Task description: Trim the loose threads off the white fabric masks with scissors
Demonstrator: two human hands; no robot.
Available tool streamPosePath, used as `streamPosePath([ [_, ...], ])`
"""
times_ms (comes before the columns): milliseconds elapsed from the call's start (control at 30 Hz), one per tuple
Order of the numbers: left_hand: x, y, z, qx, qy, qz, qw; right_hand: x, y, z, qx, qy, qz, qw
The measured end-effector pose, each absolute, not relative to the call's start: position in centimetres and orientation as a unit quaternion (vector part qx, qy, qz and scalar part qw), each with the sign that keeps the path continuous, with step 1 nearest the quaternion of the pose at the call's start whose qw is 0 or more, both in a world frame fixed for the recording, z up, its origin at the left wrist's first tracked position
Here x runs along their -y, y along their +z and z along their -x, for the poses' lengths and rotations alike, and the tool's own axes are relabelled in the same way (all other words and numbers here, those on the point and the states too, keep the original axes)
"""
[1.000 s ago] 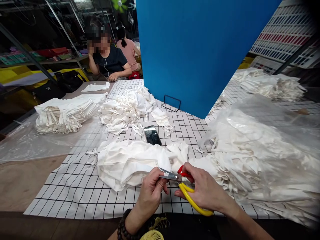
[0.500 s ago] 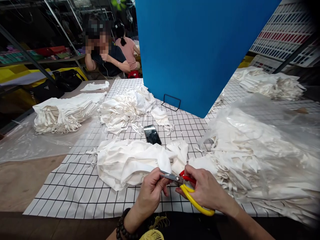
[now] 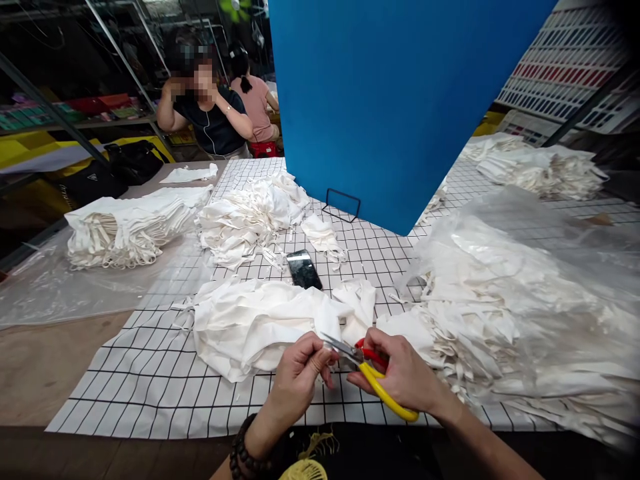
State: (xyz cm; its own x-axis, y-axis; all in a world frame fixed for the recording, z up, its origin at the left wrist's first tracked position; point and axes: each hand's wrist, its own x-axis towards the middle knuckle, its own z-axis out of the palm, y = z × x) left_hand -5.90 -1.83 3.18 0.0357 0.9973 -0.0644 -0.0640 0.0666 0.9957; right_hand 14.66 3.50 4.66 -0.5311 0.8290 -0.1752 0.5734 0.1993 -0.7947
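My right hand [image 3: 400, 367] grips a pair of scissors [image 3: 376, 385] with one red and one yellow handle. Its metal blades are parted and point left, their tips beside the fingers of my left hand [image 3: 301, 373]. The left thumb and fingertips are pinched together; a small whitish bit shows at them, too small to name. Just beyond both hands lies a heap of white cloth pieces [image 3: 260, 320] on the checked tablecloth [image 3: 165, 393].
A phone [image 3: 303, 269] lies behind the near heap. More white cloth stands in a stack [image 3: 133, 223] at left and a pile [image 3: 250, 217] farther back. Clear plastic [image 3: 530, 233] partly covers cloth at right. A large blue board [image 3: 395, 113] rises behind. Two people sit beyond the table.
The scissor blades have parted, and the yellow handle has shifted slightly left. My left hand stays almost in place. Across the table, a person's arms and head have moved slightly.
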Motion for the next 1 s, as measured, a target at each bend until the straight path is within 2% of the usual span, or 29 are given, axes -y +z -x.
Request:
streamPosePath([
  [133,0.7,4.3,9.3,-0.538,0.546,-0.454,0.455,-4.6,4.6,-17.8,0.651,0.541,0.481,0.228],
  [233,-0.5,6.3,14.7,-0.566,0.645,-0.4,0.322,-5.6,4.3,-21.1,0.601,0.497,0.548,0.304],
  [300,-1.3,7.7,18.7,-0.578,0.7,-0.368,0.202,-5.9,4.1,-22.7,0.594,0.449,0.592,0.308],
  [367,-2.0,8.5,21.8,-0.669,0.618,-0.396,0.119,-5.6,3.8,-23.1,0.603,0.417,0.622,0.274],
  [500,-3.1,8.0,21.7,-0.833,0.261,-0.479,0.096,-4.0,3.0,-19.6,0.623,0.424,0.637,0.163],
  [567,-3.0,7.1,18.5,-0.834,0.23,-0.496,0.075,-3.1,2.4,-17.0,0.641,0.416,0.633,0.124],
  [633,-2.4,6.0,14.4,-0.793,0.248,-0.539,0.141,-2.5,1.5,-14.9,0.656,0.375,0.644,0.123],
  [700,-1.5,4.8,10.6,-0.713,0.251,-0.568,0.327,-2.5,0.6,-13.9,0.651,0.349,0.659,0.139],
  [800,-0.1,2.7,6.5,-0.568,0.179,-0.546,0.589,-3.4,-0.2,-14.5,0.622,0.379,0.665,0.165],
  [867,0.6,1.4,4.5,-0.515,0.173,-0.504,0.672,-4.4,-0.2,-15.5,0.598,0.428,0.652,0.187],
  [1000,1.0,-0.1,1.5,-0.452,0.25,-0.423,0.745,-5.9,0.3,-16.5,0.533,0.538,0.602,0.253],
])
